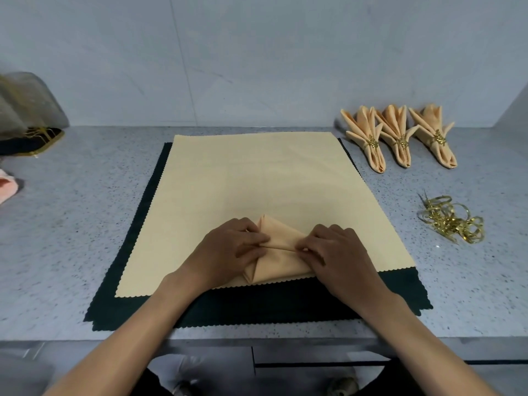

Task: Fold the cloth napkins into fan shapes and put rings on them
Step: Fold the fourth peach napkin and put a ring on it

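A partly folded peach napkin (275, 251) lay near the front edge of a flat peach cloth (257, 178), which was spread over a larger dark green cloth (300, 301) with scalloped edges on a grey speckled countertop (85, 195). The left hand (231, 250) covered the napkin's left end, its fingers curled and its fingertips pinching the fold line that ran across the middle of the napkin. The right hand (340, 250) gripped the right end in the same way, with its fingertips pinching that crease from the other side, so both hands were closed on the napkin and almost met at its centre. At the far right of the countertop, by the wall, three finished fan-shaped napkins (398, 137) lay side by side, each cinched with a gold ring. Nearer on the right, well apart from the cloths, sat a loose pile of gold napkin rings (451, 220). At the far left edge stood a sheer grey pouch (25, 104) on a dark tray with a gold rim (43, 141), and a bit of pink fabric (8, 190) showed nearer on that side.
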### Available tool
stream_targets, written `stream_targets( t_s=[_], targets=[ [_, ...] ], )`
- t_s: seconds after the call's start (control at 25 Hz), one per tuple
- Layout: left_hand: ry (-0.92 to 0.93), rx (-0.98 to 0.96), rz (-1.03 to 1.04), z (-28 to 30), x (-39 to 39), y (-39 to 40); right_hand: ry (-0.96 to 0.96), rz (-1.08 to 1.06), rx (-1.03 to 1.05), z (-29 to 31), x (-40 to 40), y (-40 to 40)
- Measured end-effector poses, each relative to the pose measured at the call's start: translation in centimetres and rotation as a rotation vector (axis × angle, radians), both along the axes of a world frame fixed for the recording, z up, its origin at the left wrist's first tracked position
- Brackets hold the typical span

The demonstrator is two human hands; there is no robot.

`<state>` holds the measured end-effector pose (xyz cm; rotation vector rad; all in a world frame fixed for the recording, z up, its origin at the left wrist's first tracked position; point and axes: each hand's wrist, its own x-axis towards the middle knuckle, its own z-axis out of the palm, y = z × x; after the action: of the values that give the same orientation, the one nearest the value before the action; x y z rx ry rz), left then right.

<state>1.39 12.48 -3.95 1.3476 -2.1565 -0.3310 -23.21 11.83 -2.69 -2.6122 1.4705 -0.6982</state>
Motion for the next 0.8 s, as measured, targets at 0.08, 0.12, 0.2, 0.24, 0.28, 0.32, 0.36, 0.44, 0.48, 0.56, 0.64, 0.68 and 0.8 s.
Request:
stream_targets(
  t_s=[0.08,0.12,0.2,0.24,0.28,0.32,0.36,0.44,0.48,0.56,0.64,0.68,0.8],
  targets=[
    [-0.095,-0.111,-0.007,0.0,-0.1,0.0,-0.022,0.012,0.031,-0.1,-0.1,0.0],
    [-0.154,-0.204,-0.021,0.0,-0.2,0.0,-0.031,0.011,0.040,-0.2,-0.2,0.0],
    [-0.236,-0.364,-0.081,-0.3,-0.2,0.1,-0.044,-0.002,0.048,-0.2,-0.2,0.1],
    [-0.235,-0.390,-0.112,-0.4,-0.2,0.1,-0.047,-0.009,0.056,-0.3,-0.1,0.1],
    [-0.209,-0.369,-0.122,-0.4,-0.2,0.2,-0.049,-0.015,0.073,-0.2,-0.1,0.1],
    [-0.168,-0.317,-0.112,-0.4,-0.1,0.3,-0.055,-0.021,0.094,-0.2,-0.1,0.0],
    [-0.135,-0.263,-0.098,-0.4,0.1,0.4,-0.065,-0.027,0.108,-0.1,-0.1,-0.1],
    [-0.167,-0.207,-0.105,-0.3,0.3,0.4,-0.064,-0.036,0.132,0.3,-0.1,-0.2],
    [-0.217,-0.210,-0.124,-0.2,0.3,0.3,-0.031,-0.032,0.128,0.5,0.0,-0.3],
    [-0.287,-0.217,-0.145,0.2,0.3,0.5,0.035,0.012,0.100,0.8,0.8,-0.4],
    [-0.314,-0.166,-0.161,0.6,0.8,1.1,-0.014,0.067,0.113,0.7,1.7,-0.3],
    [-0.337,-0.114,-0.183,0.7,1.1,1.5,-0.066,0.070,0.133,0.5,2.1,-0.3],
    [-0.447,0.024,-0.225,1.0,2.0,2.4,-0.159,0.032,0.187,0.2,2.3,-0.8]
  ],
)
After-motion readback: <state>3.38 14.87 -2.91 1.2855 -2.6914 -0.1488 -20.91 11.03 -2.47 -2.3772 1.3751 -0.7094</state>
